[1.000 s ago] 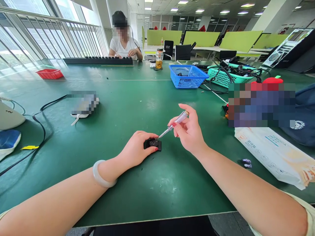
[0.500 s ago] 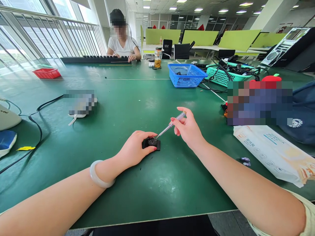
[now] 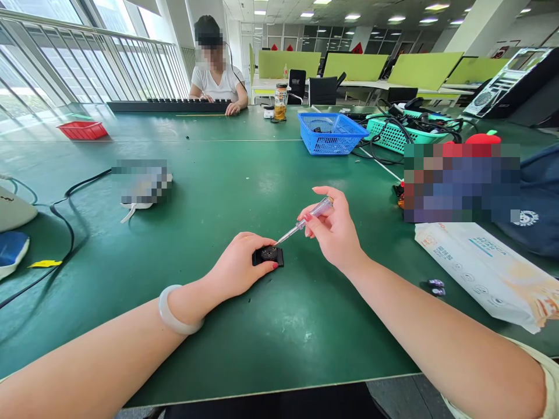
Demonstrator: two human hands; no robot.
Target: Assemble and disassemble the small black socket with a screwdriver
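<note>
A small black device (image 3: 269, 254) with a round, dotted part on top lies on the green table (image 3: 279, 326). My left hand (image 3: 238, 262) grips it from the left, thumb on the near side and fingers on the far side. In my right hand (image 3: 334, 230) is a screwdriver (image 3: 304, 221) with a clear handle, held between thumb and fingers. The screwdriver slants down to the left, and its tip is at the far edge of the device by my left fingertips. Whether the tip touches a screw is too small to tell.
A white packet (image 3: 476, 267) and two small batteries (image 3: 435, 287) lie to the right. Further back stand a blue basket (image 3: 332, 134), a teal basket (image 3: 388, 137) with cables, and a jar (image 3: 280, 103). A red tray (image 3: 82, 130) is far left. A person (image 3: 218, 78) sits opposite.
The screwdriver's tip has shifted slightly up and left from the round part towards the device's far edge. My right hand's fingers have curled more around the handle. My left hand stays put.
</note>
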